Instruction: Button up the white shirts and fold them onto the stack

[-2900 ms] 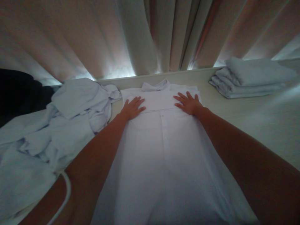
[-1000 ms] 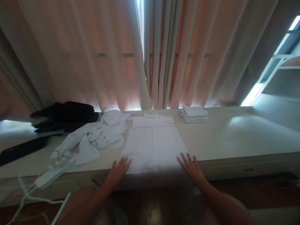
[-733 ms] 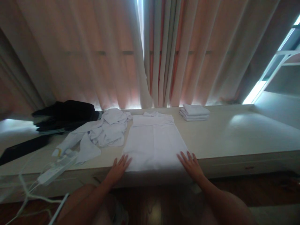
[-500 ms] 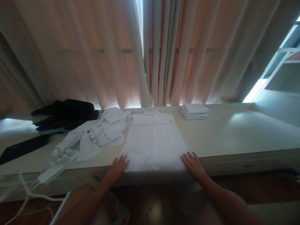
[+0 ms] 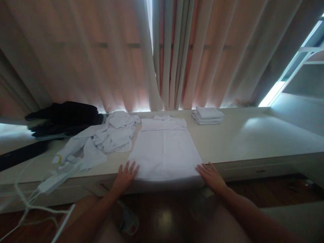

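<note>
A white shirt (image 5: 164, 150) lies flat and buttoned on the long cream table (image 5: 248, 140), collar toward the curtain, hem at the near edge. My left hand (image 5: 126, 176) rests flat with fingers spread at the hem's left corner. At the hem's right corner lies my right hand (image 5: 211, 174), also flat and spread. Neither hand grips anything.
A crumpled heap of white shirts (image 5: 106, 138) lies left of the flat shirt. A stack of folded white shirts (image 5: 208, 115) sits at the back right. Dark clothing (image 5: 63, 116) is at far left. A white power strip (image 5: 57, 175) with cables lies near the front left edge. Curtains (image 5: 162, 54) hang behind.
My hands slid down the shirt from the chest near the collar to the hem at the table edge, and the view pulled back. Over the last second they shifted only slightly.
</note>
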`<action>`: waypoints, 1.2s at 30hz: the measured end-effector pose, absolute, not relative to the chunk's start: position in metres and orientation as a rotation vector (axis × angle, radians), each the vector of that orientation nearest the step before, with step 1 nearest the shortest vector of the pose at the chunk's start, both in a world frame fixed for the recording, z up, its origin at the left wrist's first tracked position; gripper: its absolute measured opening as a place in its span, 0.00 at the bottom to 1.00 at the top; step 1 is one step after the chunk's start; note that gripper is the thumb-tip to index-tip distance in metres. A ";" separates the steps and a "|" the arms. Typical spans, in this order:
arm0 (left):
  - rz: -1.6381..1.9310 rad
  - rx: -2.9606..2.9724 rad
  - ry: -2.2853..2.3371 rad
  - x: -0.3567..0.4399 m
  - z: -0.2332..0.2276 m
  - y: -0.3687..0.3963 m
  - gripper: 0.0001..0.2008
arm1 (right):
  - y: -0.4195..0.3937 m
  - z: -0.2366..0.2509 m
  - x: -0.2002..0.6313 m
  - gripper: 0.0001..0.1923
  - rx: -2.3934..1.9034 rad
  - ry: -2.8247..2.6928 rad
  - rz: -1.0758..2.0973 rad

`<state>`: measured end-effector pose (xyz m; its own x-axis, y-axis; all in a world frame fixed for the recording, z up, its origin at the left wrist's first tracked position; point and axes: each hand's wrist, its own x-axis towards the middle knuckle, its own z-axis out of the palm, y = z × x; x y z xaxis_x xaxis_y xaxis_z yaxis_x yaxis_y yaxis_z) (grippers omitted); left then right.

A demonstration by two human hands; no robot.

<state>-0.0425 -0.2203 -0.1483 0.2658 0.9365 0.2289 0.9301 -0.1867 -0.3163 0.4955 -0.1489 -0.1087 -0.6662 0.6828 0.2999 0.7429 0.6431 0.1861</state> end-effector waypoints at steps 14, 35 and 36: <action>-0.089 -2.562 -1.550 -0.048 -0.097 -0.251 0.33 | -0.179 -0.071 0.523 0.33 -1.206 -2.715 -0.282; -0.539 -2.628 -1.483 -0.086 0.042 -0.322 0.17 | -0.240 -0.024 0.611 0.26 -1.192 -2.466 0.125; -0.577 -2.598 -1.509 -0.085 0.048 -0.316 0.16 | -0.237 -0.019 0.612 0.25 -1.191 -2.389 0.102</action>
<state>-0.0850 -0.3164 0.0479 0.4433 0.8209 0.3601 0.8517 -0.5110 0.1164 0.6123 -0.2371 -0.0190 -0.5152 0.7715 0.3733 0.7371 0.6211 -0.2664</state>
